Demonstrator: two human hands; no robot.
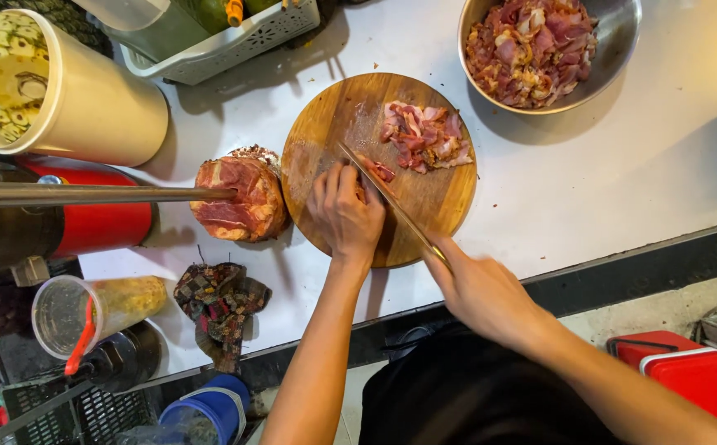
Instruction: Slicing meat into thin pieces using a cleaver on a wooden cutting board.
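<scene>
While the left hand (344, 213) is pressing down on a strip of raw meat (379, 171) with its fingers curled and knuckles up, the right hand (480, 288) is closing around the handle of a knife (387, 198), gripping it tight at the board's near edge. The blade is running slantwise from that grip up to the left, lying just beside the left fingertips and crossing the strip. Both hands are working over a round wooden board (325, 132), which is sitting on a white counter (622, 165). Farther up the board, a pile of sliced meat (423, 136) is lying apart from the blade. Left of the board and touching its rim, a big slab of meat (239, 198) is resting on the counter. Beyond the board at the upper right, a metal bowl (618, 41) is holding more cut meat. Near the counter's front edge, left of the left forearm, a patterned cloth (220, 301) is lying crumpled. At the far left, a cream tub (95, 103) is lying on its side above a red canister (99, 224).
</scene>
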